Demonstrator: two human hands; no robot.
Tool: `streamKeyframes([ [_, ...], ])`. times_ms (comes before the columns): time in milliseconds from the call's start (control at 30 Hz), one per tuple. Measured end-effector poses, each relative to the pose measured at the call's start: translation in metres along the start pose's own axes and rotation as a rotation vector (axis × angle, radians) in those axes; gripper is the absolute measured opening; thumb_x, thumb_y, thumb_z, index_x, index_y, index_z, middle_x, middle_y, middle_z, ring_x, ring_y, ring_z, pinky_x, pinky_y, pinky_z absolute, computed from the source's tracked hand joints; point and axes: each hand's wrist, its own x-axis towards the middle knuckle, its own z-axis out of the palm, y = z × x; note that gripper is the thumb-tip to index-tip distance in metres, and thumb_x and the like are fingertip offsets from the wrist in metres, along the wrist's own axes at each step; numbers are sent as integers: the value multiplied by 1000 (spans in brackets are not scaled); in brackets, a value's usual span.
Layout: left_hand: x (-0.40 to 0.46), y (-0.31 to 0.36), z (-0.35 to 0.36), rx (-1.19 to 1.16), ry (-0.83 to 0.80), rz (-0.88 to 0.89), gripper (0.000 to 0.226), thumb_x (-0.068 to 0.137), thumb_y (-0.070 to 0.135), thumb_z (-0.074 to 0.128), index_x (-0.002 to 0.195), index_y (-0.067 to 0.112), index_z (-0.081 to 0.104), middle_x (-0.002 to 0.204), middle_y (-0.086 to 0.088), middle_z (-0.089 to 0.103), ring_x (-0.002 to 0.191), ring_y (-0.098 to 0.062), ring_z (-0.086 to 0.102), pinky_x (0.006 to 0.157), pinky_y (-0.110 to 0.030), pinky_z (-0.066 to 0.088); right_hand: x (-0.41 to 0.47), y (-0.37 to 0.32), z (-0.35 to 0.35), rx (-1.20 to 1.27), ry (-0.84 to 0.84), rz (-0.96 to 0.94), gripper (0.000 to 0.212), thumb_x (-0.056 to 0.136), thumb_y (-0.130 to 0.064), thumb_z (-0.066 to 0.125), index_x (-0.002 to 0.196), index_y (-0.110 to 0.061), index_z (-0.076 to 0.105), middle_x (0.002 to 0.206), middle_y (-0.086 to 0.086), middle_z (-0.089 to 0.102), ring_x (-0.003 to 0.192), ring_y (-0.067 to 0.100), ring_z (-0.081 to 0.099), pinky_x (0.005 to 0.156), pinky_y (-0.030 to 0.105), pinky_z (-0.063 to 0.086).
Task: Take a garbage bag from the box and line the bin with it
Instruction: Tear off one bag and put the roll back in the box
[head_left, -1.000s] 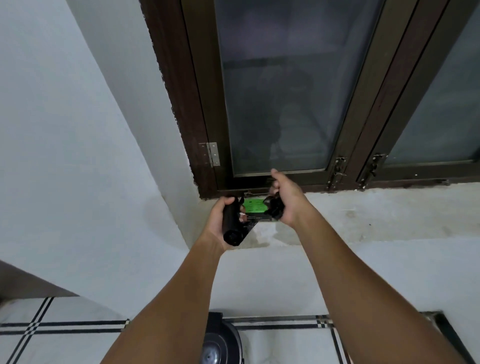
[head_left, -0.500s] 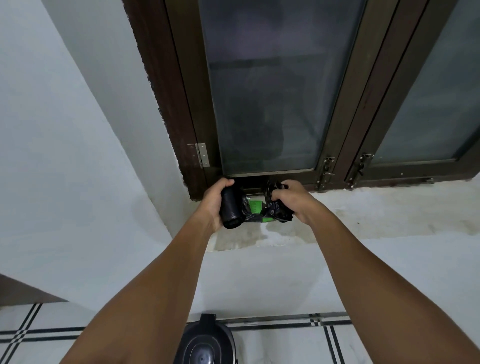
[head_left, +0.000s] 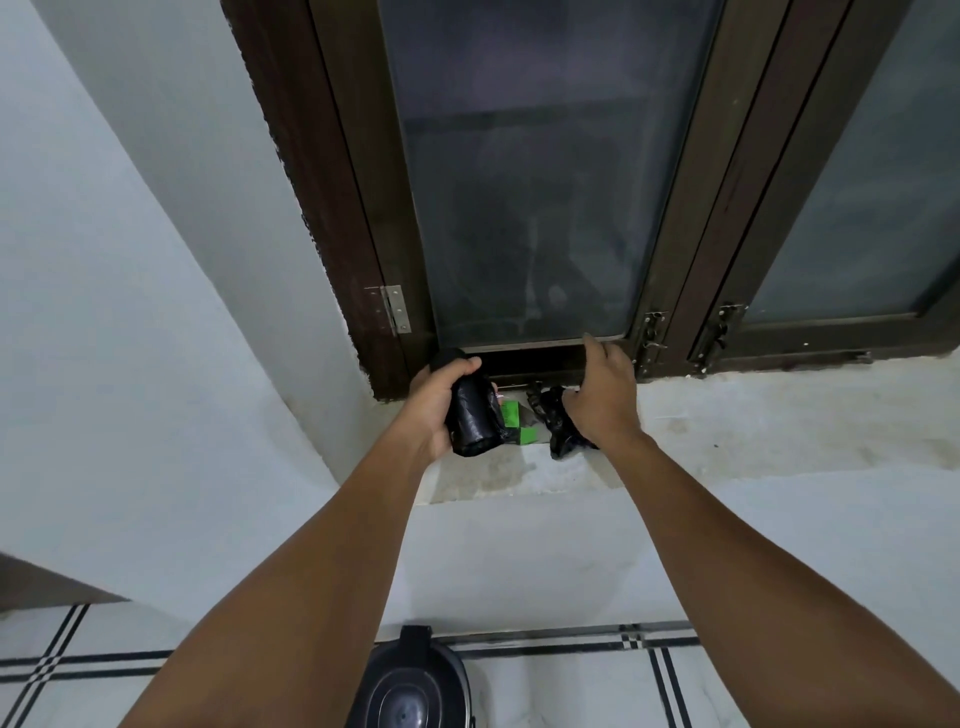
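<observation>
Both bare arms reach up to the stained grey concrete window sill (head_left: 727, 441), and everything sits along it. The left hand (head_left: 434, 408) is wrapped around a tight black cylindrical roll of plastic garbage bags (head_left: 470, 415), its fingers curled over the top end and the palm behind, so the roll stands roughly upright with its lower end just above the sill's front part. The roll looks glossy and slightly wrinkled, its bottom end rounded. Just to the right of it, on the sill, lies a small bright green box (head_left: 514, 423), partly hidden by the roll; two green faces show, and I cannot tell whether it is open. On the far side of the box from the roll, the right hand (head_left: 602, 397) pinches a crumpled black loose plastic garbage bag (head_left: 558, 423), which hangs bunched under the fingers and touches the sill; the forefinger sticks up towards the dark brown wooden window frame (head_left: 363, 208) at the back of the sill, while the other fingers close on the plastic. The two hands are near each other, with the box between them. Well below the sill, on the white tiled floor with black lines (head_left: 571, 686), stands a round black plastic bin with a lid (head_left: 410, 686), between the two forearms.
</observation>
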Motion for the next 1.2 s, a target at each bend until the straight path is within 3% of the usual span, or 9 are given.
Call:
streamKeyframes([
  [133,1,-3,-1,3,31,-25,85,60,32,93,136,10,62,125,-22,73,98,-36,75,77,-48,62,-18,-30,-3,96,302,-262,34,94,-17,66,127,-10,64,131,12,59,126,25,51,103,37,47],
  [233,-4,-3,2,0,5,-46,58,82,32,79,132,7,66,114,-17,76,96,-34,73,73,-44,63,-30,-61,-5,485,-73,-79,30,98,-40,62,105,-12,68,95,0,69,87,14,65,72,26,51],
  [367,-3,-2,-1,-30,-19,-64,40,84,34,76,116,11,74,108,-12,76,100,-32,73,80,-47,62,-39,-75,4,684,-535,148,43,98,-50,59,99,-8,65,97,5,71,92,21,71,75,37,61],
  [533,-4,4,-9,-24,-25,-57,80,62,37,87,133,5,68,127,-21,72,114,-35,71,100,-60,56,-41,-76,10,832,-507,157,20,102,-22,61,89,-7,60,83,9,65,77,18,64,68,28,59],
  [633,-7,5,-13,36,-26,-13,61,77,29,84,129,2,68,124,-22,72,109,-33,72,96,-54,59,-40,-80,13,684,-449,113,22,101,-21,61,83,-9,57,72,4,57,67,15,54,61,26,47],
  [767,-10,10,-10,121,11,93,27,91,15,76,115,5,68,104,-15,74,96,-28,74,81,-42,61,-41,-85,23,589,-327,125,23,102,-24,59,83,-11,59,74,5,56,68,17,51,65,31,42],
  [900,-9,17,-4,214,77,160,37,85,23,85,117,10,71,106,-13,78,100,-30,75,91,-45,62,-49,-88,25,637,-291,79,30,104,-28,54,84,-6,57,75,7,58,71,19,54,68,34,45],
  [1033,-7,21,2,204,92,142,46,80,30,90,118,14,72,109,-15,78,99,-33,77,87,-52,64,-57,-87,21,850,-487,123,33,93,-42,70,106,-13,61,106,10,72,99,23,72,87,43,62],
  [1200,-9,19,7,212,58,136,52,83,26,89,126,13,63,118,-12,75,106,-30,74,96,-49,61,-53,-75,11,816,-469,60,47,83,-23,84,121,-16,58,108,0,65,102,17,67,85,37,62],
])
